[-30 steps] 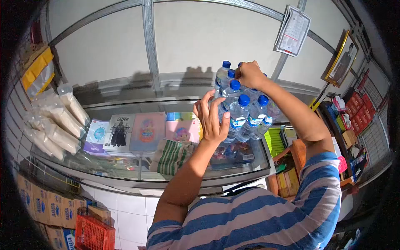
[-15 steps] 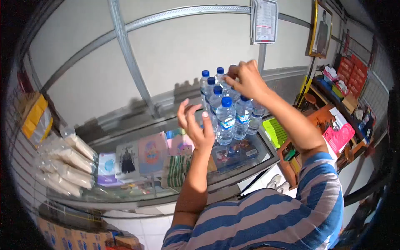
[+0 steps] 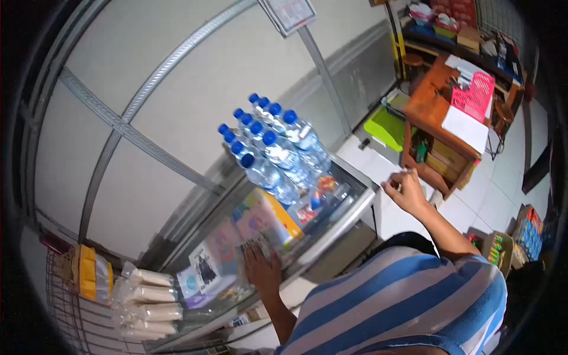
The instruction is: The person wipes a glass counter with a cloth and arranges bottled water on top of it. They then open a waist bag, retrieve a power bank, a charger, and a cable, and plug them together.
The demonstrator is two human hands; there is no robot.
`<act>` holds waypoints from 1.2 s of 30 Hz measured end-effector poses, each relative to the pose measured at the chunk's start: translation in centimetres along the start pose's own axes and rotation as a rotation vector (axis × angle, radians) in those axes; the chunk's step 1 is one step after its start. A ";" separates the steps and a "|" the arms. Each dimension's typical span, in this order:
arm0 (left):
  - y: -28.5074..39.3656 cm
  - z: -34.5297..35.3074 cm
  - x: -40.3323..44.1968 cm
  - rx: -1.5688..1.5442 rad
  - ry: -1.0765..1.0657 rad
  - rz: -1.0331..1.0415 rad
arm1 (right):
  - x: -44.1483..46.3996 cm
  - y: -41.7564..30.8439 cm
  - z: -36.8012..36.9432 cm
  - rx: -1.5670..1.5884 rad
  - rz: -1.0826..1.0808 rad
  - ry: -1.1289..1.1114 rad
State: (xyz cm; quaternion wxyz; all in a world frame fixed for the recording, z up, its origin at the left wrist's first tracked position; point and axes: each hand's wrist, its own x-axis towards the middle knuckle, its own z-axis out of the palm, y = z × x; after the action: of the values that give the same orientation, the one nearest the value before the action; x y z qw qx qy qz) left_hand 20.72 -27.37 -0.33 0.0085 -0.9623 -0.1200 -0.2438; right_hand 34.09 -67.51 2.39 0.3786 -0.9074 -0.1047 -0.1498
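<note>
My left hand (image 3: 262,267) rests over a folded striped cloth (image 3: 258,241) on the glass counter, its fingers stretched out flat and covering most of the cloth. My right hand (image 3: 407,191) hovers beyond the counter's right end, fingers loosely bent, thumb apart, with nothing visible in it. A tight group of clear water bottles (image 3: 283,155) with blue caps stands upright on the counter, away from both hands.
Bags of white contents (image 3: 155,294) lie at the counter's left end, beside printed booklets (image 3: 205,266). On the right stands a wooden desk (image 3: 427,97) with a pink basket (image 3: 473,97). A green tray (image 3: 384,127) lies near the desk; boxed goods (image 3: 526,234) stand on the floor.
The view has turned right and tilted. My right hand has left the bottle caps and moved right, off the counter. My left hand has dropped from beside the bottles onto the striped cloth.
</note>
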 end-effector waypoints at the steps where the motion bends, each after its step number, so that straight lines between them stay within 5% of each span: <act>1: 0.0 0.9 0.6 0.001 0.104 0.084 | -0.1 0.4 -0.2 -0.030 -0.083 0.029; 2: 1.4 0.0 1.3 0.006 0.077 0.086 | -0.1 0.3 -0.9 -0.028 -0.063 0.009; 4: 4.9 -1.5 3.5 0.139 -0.272 -0.333 | 0.5 -0.3 -2.4 0.042 -0.261 0.071; 5: 5.9 -1.5 3.1 0.142 -0.270 -0.334 | 0.1 -0.2 -3.2 0.046 -0.262 0.071; 10: 12.0 1.1 3.6 0.254 -0.039 -0.112 | -1.3 1.4 -7.3 0.182 -0.298 0.059; 16: 22.0 6.1 6.6 -0.252 0.155 0.308 | -7.0 9.0 -12.2 0.148 -0.167 -0.037; 25: 24.4 4.1 7.2 -0.376 -0.212 0.300 | -13.8 17.6 -19.3 0.048 0.086 -0.076; 29: 25.8 3.9 2.2 -0.166 0.102 0.623 | -16.6 19.7 -20.7 0.020 0.131 -0.050; 36: 25.7 2.8 0.4 -0.295 -0.015 0.493 | -20.3 22.3 -20.9 0.127 0.382 -0.392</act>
State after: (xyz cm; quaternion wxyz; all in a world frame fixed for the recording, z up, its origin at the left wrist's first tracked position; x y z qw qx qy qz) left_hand 28.44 -52.06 -1.54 -0.0738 -0.9551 0.1541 -0.2420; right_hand 17.87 -99.52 -5.36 0.4285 -0.8968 -0.0122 0.1097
